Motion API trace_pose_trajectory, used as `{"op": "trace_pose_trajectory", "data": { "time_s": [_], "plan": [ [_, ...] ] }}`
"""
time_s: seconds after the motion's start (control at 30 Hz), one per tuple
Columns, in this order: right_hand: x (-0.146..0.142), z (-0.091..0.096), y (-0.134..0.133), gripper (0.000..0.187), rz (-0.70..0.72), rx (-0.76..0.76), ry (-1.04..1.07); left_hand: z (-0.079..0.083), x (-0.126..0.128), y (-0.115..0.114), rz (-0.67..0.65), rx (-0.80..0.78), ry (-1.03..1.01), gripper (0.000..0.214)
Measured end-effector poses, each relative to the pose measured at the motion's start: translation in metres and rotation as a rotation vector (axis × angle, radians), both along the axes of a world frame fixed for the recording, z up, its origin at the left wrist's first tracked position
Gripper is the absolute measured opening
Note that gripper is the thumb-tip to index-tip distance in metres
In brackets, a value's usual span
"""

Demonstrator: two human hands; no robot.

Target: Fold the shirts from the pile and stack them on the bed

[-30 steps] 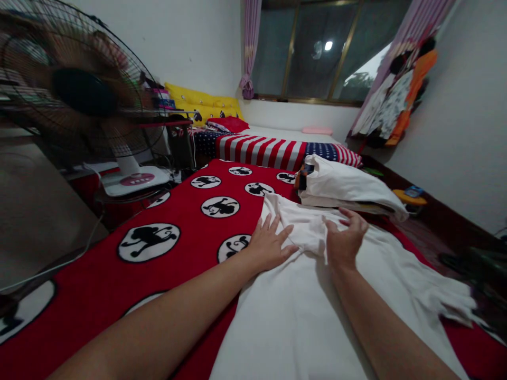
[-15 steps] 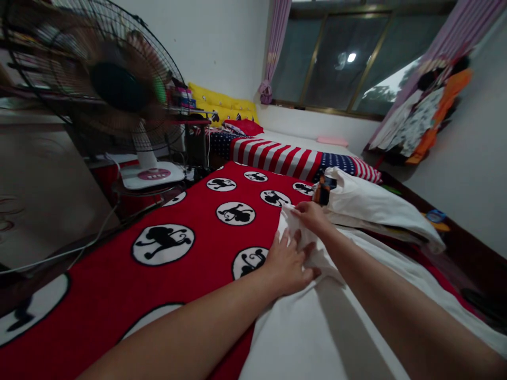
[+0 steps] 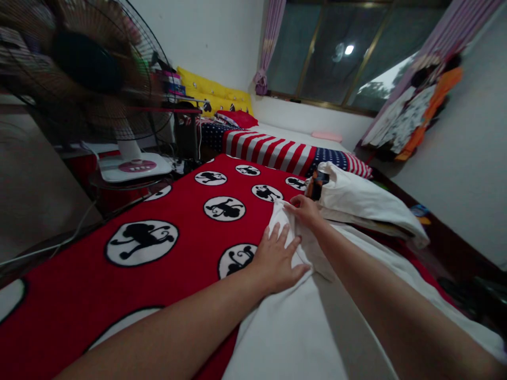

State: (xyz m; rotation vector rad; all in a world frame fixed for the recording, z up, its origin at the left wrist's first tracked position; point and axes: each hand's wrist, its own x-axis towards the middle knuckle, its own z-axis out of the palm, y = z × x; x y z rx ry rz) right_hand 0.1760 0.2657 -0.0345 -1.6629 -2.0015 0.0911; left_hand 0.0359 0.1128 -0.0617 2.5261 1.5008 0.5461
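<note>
A white garment (image 3: 317,327) lies spread on a red blanket (image 3: 178,221) printed with black-and-white monkey circles. My left hand (image 3: 277,261) lies flat on the garment's left edge, fingers stretched out and apart. My right hand (image 3: 304,210) reaches further forward and pinches the far corner of the white cloth between its fingers. Just beyond that hand sits a stack of folded white clothes (image 3: 364,203) with a dark orange-and-black item (image 3: 315,186) at its near end.
A standing fan (image 3: 91,79) turns at the left, its base (image 3: 132,166) on a low stand with cables trailing. Behind lie a stars-and-stripes cover (image 3: 285,150), yellow and red pillows (image 3: 222,97), a window and clothes hanging on the right wall (image 3: 415,116).
My right hand moved from the middle of the garment leftward and forward to its far corner and closed on the cloth. My left hand stayed flat on the left edge.
</note>
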Motion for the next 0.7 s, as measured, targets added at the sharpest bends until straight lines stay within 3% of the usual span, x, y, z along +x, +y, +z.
{"op": "trace_pose_trajectory", "data": {
  "time_s": [0.1, 0.2, 0.3, 0.4, 0.5, 0.57, 0.63, 0.7],
  "plan": [
    [0.025, 0.024, -0.027, 0.029, 0.094, 0.055, -0.027, -0.002, 0.0, 0.001, -0.002, 0.031, 0.002, 0.075],
    [0.056, 0.034, -0.06, 0.029, -0.019, 0.066, -0.167, -0.003, 0.001, 0.001, -0.014, 0.013, 0.023, 0.075],
    [0.082, 0.027, -0.085, 0.037, -0.148, -0.106, -0.213, -0.001, 0.002, 0.001, -0.006, 0.003, 0.031, 0.075],
    [0.095, 0.014, -0.096, 0.029, -0.142, -0.18, -0.119, 0.0, 0.001, 0.0, 0.0, 0.005, 0.035, 0.074],
    [0.098, 0.005, -0.105, 0.018, -0.224, -0.042, -0.143, -0.001, 0.0, 0.001, -0.011, 0.008, 0.04, 0.073],
    [0.095, 0.003, -0.114, 0.021, -0.261, 0.073, -0.208, -0.001, -0.001, 0.002, -0.016, 0.005, 0.044, 0.072],
    [0.087, 0.005, -0.13, 0.027, -0.191, 0.19, -0.207, 0.0, -0.002, 0.003, -0.021, -0.006, 0.051, 0.072],
    [0.074, 0.01, -0.153, 0.022, 0.01, 0.229, -0.124, 0.0, -0.003, 0.004, -0.028, -0.018, 0.057, 0.072]
  ]
}}
